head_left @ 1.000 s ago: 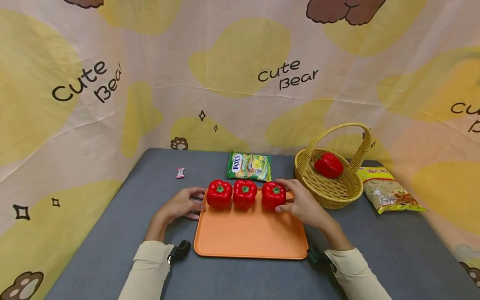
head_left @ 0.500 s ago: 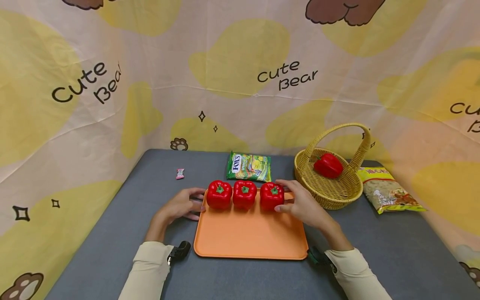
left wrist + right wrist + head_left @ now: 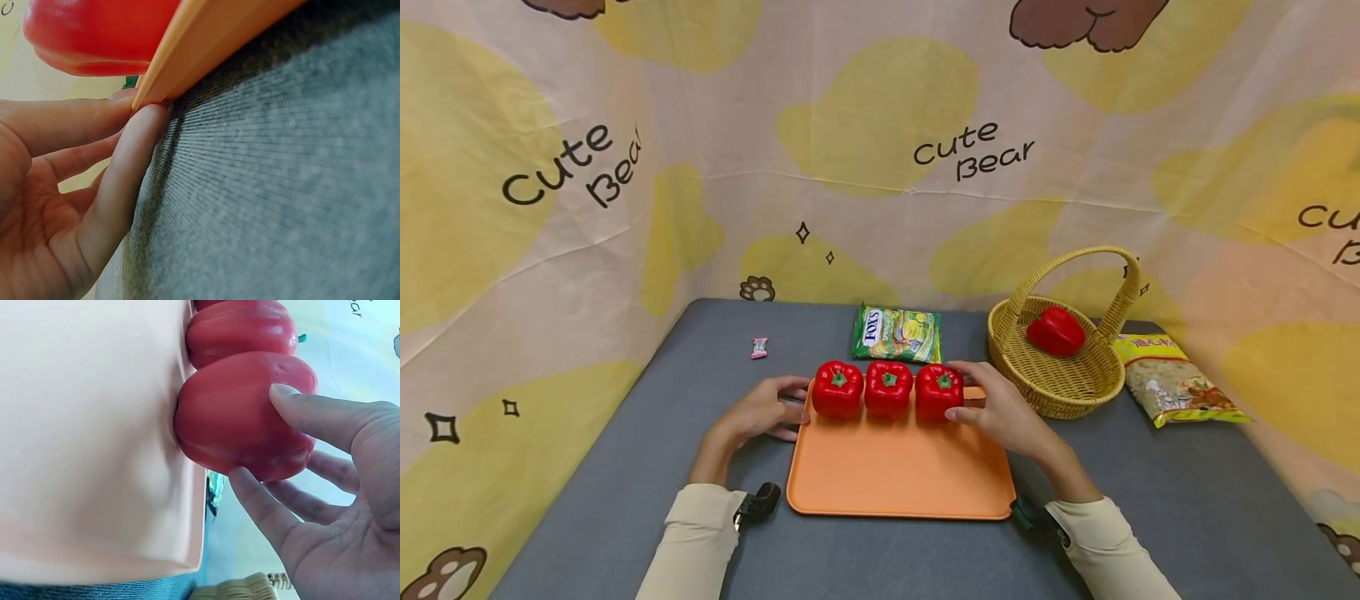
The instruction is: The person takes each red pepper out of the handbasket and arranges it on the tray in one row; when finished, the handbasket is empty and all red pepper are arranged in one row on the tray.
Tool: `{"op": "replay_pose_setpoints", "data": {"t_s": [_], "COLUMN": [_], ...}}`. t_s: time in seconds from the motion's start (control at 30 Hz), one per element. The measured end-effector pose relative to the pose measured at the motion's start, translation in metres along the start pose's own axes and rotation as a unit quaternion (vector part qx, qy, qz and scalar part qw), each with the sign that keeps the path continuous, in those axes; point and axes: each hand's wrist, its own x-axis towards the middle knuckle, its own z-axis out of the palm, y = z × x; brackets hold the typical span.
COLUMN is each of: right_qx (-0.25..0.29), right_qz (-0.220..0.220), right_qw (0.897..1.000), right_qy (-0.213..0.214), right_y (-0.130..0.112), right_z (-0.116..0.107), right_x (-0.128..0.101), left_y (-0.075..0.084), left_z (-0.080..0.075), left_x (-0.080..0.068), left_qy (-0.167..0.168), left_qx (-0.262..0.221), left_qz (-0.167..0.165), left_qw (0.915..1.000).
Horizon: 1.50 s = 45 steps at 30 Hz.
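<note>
Three glossy red bell peppers with green stems stand in a row along the far side of an orange tray [image 3: 898, 475]: a left one [image 3: 837, 391], a middle one [image 3: 888, 390] and a right one [image 3: 937, 392]. My right hand [image 3: 1000, 412] holds the right pepper, thumb on its near side and fingers on its outer side; the right wrist view shows this pepper [image 3: 244, 415] standing on the tray. At the tray's left edge, my left hand [image 3: 763, 408] pinches the rim between thumb and a finger, with the rim [image 3: 169, 69] between the tips in the left wrist view.
A wicker basket [image 3: 1045, 396] with another red bell pepper [image 3: 1056, 331] inside stands at the back right, beside a yellow food bag [image 3: 1176, 379]. Behind the tray lies a green FOX'S packet [image 3: 897, 333]. A small wrapped candy [image 3: 759, 347] lies at the left on the grey table [image 3: 865, 554].
My right hand has slid the right pepper a little to the left, narrowing the gap to the middle one. The left hand stays at the tray's edge.
</note>
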Motion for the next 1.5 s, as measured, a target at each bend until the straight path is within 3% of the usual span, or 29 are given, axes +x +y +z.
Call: {"op": "replay_pose_setpoints", "data": {"t_s": [0.37,0.8,1.13,1.33,1.5], "right_qx": [-0.017,0.018,0.022,-0.017,-0.035], "right_qz": [0.004,0.016,-0.010,-0.019,-0.038], "right_qw": [1.000,1.000,0.998,0.994,0.991], "right_qy": [0.000,-0.012,0.052,0.103,0.119], "right_y": [-0.003,-0.003,0.016,0.025,0.033], "right_z": [-0.002,-0.024,-0.052,-0.073,-0.093], "right_x": [-0.001,-0.007,-0.020,-0.020,-0.015], "left_y": [-0.002,0.001,-0.001,0.001,0.001], "left_z": [0.000,0.001,0.000,-0.001,0.001], "left_x": [0.001,-0.001,0.000,-0.003,-0.002], "left_qy": [-0.007,0.000,0.000,-0.002,-0.005], "left_qx": [-0.013,-0.006,-0.005,-0.004,-0.004], "left_qz": [0.007,0.000,-0.002,0.000,0.001], "left_qw": [0.9999,1.0000,1.0000,1.0000,1.0000]}}
